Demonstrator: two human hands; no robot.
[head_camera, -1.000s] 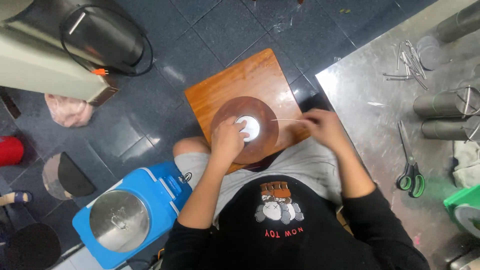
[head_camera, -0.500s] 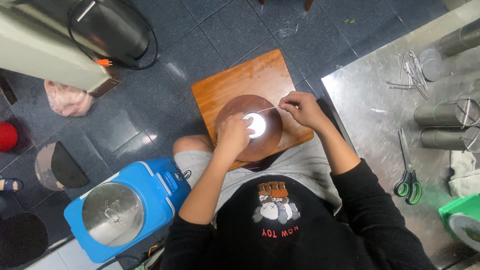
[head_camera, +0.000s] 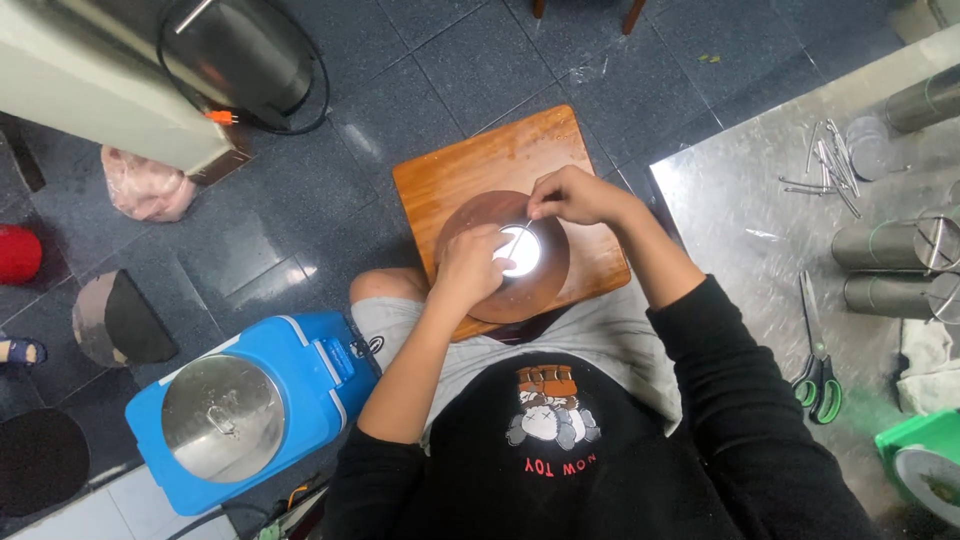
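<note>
Board (head_camera: 470, 170) of wood is laid across the lap; brown disc (head_camera: 470, 215) rests on it, toward its 6 o'clock edge. White round piece (head_camera: 523, 252) sits at disc centre, very bright, detail washed out. Left hand (head_camera: 470, 265) is pressed flat on the disc at 9 o'clock of the white piece, fingers curled onto its edge, nothing gripped. Right hand (head_camera: 575, 195) is at 1 o'clock of the piece, fingers pinched narrow on a thin stick (head_camera: 522, 232) that is angled down to the piece.

Judged best done with the piece pinned firmly by the left hand, stick tip kept low and moved in short strokes, fingers held off the tip's path.

Around: blue box (head_camera: 310, 370) with steel lid (head_camera: 222, 417) at 8 o'clock on the floor. Steel surface (head_camera: 740, 260) at 3 o'clock carries scissors (head_camera: 817, 355), metal cylinders (head_camera: 885, 245) and loose rods (head_camera: 830, 165). Dark pot (head_camera: 250, 50) with cable at 11 o'clock. Nothing stands between hands and piece; the blue box crowds the left elbow.
</note>
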